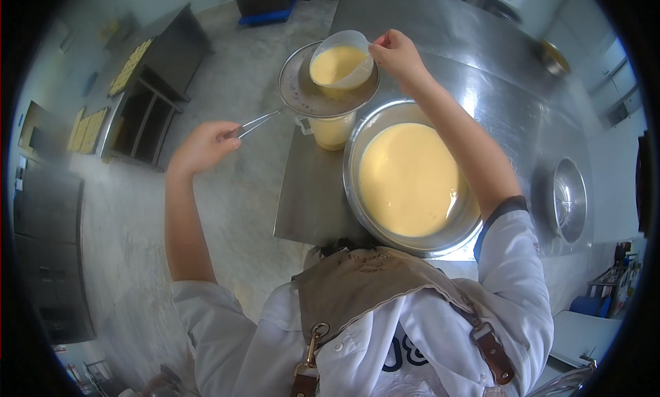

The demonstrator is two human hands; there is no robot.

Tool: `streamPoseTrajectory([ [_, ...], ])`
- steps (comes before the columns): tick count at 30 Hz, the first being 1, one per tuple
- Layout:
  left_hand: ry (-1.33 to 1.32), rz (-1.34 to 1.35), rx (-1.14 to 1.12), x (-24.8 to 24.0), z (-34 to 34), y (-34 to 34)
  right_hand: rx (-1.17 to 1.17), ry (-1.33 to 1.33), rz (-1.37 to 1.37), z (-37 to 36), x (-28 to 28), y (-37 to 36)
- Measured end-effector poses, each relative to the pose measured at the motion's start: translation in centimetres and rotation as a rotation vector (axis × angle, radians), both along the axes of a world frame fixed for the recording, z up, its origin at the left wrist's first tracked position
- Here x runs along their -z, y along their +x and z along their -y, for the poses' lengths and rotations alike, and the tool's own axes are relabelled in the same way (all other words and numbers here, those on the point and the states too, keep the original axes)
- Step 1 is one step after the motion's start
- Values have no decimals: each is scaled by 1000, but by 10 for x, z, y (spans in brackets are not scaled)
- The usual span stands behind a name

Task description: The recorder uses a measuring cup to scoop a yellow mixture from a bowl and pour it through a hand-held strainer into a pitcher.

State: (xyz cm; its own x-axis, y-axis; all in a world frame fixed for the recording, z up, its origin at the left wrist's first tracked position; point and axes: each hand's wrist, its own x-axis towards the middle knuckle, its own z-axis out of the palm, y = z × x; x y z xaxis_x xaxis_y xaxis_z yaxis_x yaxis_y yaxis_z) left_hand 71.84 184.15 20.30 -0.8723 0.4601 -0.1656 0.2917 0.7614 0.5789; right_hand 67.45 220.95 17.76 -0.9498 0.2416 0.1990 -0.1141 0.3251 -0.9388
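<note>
1. Head view: the right hand (397, 53) grips the handle of a jug (342, 60) of yellow batter, tilted over a round sieve (297, 87).
2. The sieve rests on a container (331, 131) at the counter's (309, 197) left edge.
3. The left hand (205, 147), off the counter's left edge, is closed on the sieve's wire handle (260, 122).
4. A wide steel bowl (357, 132) of batter stands just beside the container, near the counter's front edge.
5. An empty steel bowl (569, 199) sits well apart, to the right.
</note>
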Motion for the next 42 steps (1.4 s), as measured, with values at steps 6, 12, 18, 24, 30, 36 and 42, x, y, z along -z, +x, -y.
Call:
streamPoseTrajectory([
  [6,-1,4,16,0,0,0,40,276,-53,-1,-1,-1],
  [12,13,-16,33,1,0,-1,33,280,-61,1,-5,-1],
  [18,2,-13,26,2,1,-1,33,284,-59,1,-6,-2],
  [24,19,-16,30,3,4,-3,48,313,-15,-1,-6,-4],
  [30,19,3,18,1,4,-2,58,351,-23,-1,-7,-3],
  [36,10,-13,27,2,4,-3,90,406,-48,1,-12,1],
  [42,11,-28,27,5,4,-4,105,449,-60,1,-16,2],
])
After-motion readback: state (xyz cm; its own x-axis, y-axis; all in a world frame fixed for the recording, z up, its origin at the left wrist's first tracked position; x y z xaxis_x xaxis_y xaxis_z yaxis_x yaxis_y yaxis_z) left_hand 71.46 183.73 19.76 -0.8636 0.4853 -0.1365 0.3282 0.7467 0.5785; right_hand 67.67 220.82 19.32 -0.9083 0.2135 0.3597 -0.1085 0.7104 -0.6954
